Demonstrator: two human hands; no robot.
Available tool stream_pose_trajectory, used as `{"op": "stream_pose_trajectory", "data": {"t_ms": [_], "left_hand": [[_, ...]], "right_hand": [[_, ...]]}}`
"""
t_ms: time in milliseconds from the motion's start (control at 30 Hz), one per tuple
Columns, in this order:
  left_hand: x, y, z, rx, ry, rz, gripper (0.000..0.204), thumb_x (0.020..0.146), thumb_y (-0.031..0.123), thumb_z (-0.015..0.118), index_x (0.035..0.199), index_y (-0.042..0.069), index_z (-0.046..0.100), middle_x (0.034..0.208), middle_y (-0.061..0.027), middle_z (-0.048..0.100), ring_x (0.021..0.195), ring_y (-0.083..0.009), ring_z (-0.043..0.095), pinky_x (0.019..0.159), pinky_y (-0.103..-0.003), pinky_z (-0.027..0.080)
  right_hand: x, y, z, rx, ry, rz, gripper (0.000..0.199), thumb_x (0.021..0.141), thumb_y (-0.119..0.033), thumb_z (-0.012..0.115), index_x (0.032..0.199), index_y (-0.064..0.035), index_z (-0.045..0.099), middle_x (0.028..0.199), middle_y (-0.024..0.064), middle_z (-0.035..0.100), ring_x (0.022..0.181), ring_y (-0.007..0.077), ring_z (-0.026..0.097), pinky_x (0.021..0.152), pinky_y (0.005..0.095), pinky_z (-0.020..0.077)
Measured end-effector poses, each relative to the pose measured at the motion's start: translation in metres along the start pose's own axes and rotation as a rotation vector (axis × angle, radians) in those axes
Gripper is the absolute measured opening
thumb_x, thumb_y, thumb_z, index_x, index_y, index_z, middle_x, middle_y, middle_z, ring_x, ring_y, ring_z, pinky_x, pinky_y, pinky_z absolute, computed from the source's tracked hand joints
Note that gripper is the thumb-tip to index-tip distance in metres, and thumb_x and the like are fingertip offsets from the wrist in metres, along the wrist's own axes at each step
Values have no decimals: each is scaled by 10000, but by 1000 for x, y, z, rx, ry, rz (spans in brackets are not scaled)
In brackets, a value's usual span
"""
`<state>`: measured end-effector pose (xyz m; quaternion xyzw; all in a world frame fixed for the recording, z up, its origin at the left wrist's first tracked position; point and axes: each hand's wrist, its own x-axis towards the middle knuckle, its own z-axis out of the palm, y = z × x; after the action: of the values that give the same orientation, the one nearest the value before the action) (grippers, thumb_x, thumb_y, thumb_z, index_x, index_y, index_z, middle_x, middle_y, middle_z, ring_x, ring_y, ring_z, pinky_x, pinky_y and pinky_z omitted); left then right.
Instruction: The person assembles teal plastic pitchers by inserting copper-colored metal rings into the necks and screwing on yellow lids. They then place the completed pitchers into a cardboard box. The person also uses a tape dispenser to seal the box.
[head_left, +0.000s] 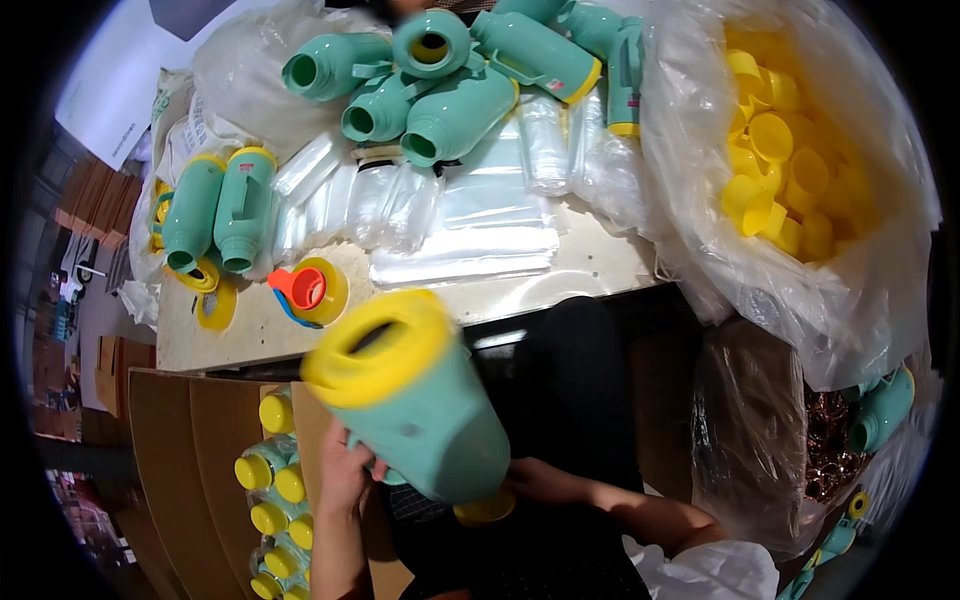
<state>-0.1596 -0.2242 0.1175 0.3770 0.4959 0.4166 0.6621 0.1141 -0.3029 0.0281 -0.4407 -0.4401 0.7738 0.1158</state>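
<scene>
A green vacuum flask point(430, 425) is tilted in front of me, its yellow base ring point(380, 345) towards the top and a dark opening in that ring. Its other end points down, where a yellow cap point(485, 508) partly shows. My left hand point(345, 470) is closed around the flask's handle on the left side. Beside the lower end, my right hand point(545, 482) reaches in from the right, its fingers hidden behind the flask. On the table edge beyond, an orange-red cup-like piece point(305, 287) sits on a yellow round part point(335, 290).
Several green flask bodies point(460, 110) lie at the table's back, over clear plastic sleeves point(470, 250). Two more flasks point(243, 205) are at left. A plastic bag point(690, 150) of yellow cups point(800, 170) stands right. A cardboard box point(175, 440) holds yellow-capped flasks point(270, 518) lower left.
</scene>
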Motion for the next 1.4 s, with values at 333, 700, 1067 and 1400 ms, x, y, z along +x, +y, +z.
{"op": "stream_pose_trajectory", "data": {"t_ms": [333, 700, 1067, 1400], "left_hand": [[2, 5, 87, 606, -445, 257, 618, 841, 69, 700, 1420, 68, 484, 1161, -121, 628, 1004, -161, 635, 862, -267, 501], [262, -40, 112, 1071, 31, 778, 89, 834, 69, 684, 825, 26, 606, 750, -102, 588, 750, -293, 567, 715, -367, 470], [277, -15, 123, 102, -25, 153, 250, 1042, 192, 448, 913, 14, 566, 783, -117, 666, 717, -228, 637, 703, -364, 516], [171, -12, 144, -155, -175, 189, 190, 1032, 229, 535, 952, 63, 582, 820, -30, 639, 655, -69, 530, 607, -196, 432]], "right_hand": [[-61, -117, -122, -60, 312, -556, 577, 947, -308, 652, 1420, -28, 476, 1254, 93, 577, 1144, 152, 528, 1008, 307, 414], [-43, -123, -136, -281, 321, -737, 608, 713, -212, 821, 1256, -11, 635, 1297, 167, 616, 1154, 304, 586, 991, 376, 438], [12, -139, -156, 39, 703, -307, 250, 821, -169, 781, 984, 1, 696, 835, 81, 695, 729, 154, 639, 672, 289, 510], [24, -119, -154, 266, 806, -619, 122, 831, -41, 738, 915, 29, 684, 883, 64, 696, 804, 109, 639, 695, 241, 495]]}}
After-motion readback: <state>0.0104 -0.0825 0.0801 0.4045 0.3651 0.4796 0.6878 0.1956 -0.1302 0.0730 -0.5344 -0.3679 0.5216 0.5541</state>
